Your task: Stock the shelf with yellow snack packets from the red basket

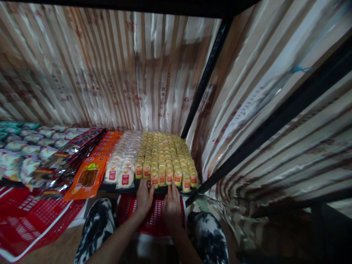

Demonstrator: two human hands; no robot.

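Note:
Several rows of small yellow wrapped snack packs [169, 154] with red-and-white labels stand on a low black shelf. My left hand [145, 196] is at the front edge of these rows, its fingers stretched out against the lower left packs. Beside it, my right hand [172, 205] reaches up to the front packs with its fingers extended, the tips touching or just below the labels. Neither hand visibly encloses a pack, though the fingertips partly merge with the wrappers. Directly left of the yellow packs lie white round wrapped snacks [125, 178].
Orange snack bags [92, 170], dark shiny packets [68, 161] and white packets [31, 150] continue leftward. A red basket [154, 211] sits below my hands, another red basket [41, 220] at lower left. A black shelf post [205, 77] and striped sheeting [110, 66] bound the back and right.

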